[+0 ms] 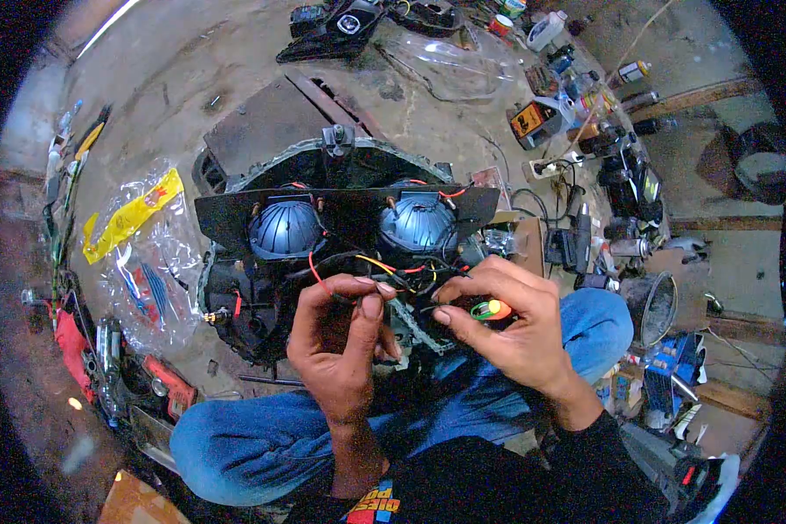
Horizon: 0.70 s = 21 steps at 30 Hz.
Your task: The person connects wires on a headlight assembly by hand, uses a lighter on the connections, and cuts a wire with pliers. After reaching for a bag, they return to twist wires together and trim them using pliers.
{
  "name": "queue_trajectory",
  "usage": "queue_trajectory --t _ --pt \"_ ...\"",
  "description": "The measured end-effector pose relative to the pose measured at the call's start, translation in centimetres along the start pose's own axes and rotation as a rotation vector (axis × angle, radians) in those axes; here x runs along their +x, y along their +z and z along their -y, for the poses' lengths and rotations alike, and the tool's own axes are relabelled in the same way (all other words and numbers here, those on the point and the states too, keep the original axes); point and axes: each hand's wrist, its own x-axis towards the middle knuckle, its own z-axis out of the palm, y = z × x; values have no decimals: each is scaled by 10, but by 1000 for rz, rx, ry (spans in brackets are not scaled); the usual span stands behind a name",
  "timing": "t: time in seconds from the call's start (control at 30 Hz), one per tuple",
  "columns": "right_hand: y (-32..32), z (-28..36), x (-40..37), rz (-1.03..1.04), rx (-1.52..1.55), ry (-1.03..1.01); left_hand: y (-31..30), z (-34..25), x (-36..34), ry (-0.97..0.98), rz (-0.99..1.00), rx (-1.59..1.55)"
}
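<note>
In front of me lies a headlight housing [371, 157] with two ribbed, silver-blue domed lamps, the left dome [286, 229] and the right dome [417, 225], set along a black plate [349, 206]. Red, yellow and black wires [377, 264] run loose between the domes and my hands. My left hand [341, 341] is closed, thumb and fingers pinching a thin wire end. Opposite it, my right hand [515, 323] is also closed, its fingertips on a dark wire. An orange-and-green-handled tool [489, 309] is tucked in that hand; its working end is hidden.
A clear plastic bag [162, 271] with a yellow label lies at the left, above a red tool [170, 384]. Bottles, cables and a power strip [555, 164] line the right. Another black lamp unit [341, 26] is at the top. A bucket [653, 307] stands by my right knee.
</note>
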Motion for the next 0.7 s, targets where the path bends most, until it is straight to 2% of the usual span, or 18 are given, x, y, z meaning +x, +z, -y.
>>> queue_trajectory --t 0.7 --pt "3 2 2 -6 6 9 -1 -5 1 -46 16 14"
